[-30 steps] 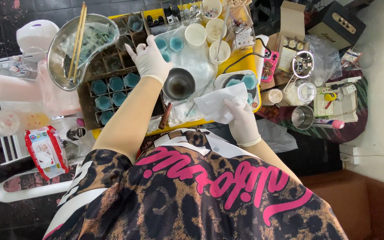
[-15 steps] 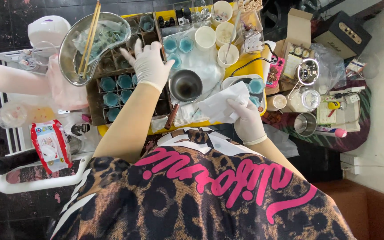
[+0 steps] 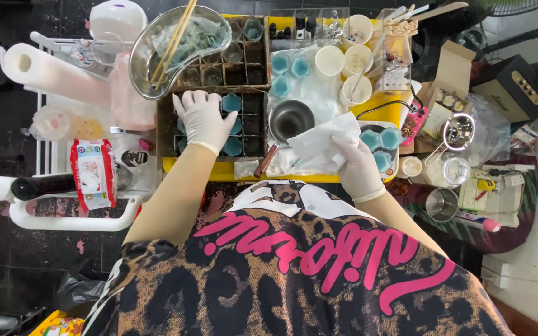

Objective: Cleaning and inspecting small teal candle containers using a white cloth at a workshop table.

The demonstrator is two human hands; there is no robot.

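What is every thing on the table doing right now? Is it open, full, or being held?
left hand: gloved, spread flat on the divided box.
right hand: gloved, holding the white tissue.
white tissue: crumpled, held beside the bowl.
dark bowl: upright, looks empty.
divided box: open, some teal cups inside.
metal kidney tray: holds wooden sticks.
paper towel roll: lying on its side.
cardboard box: flap open.

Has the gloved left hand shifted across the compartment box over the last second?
Yes. The left hand has slid off the small dark metal bowl's side, leftward onto the brown compartment box of teal hexagonal cups.
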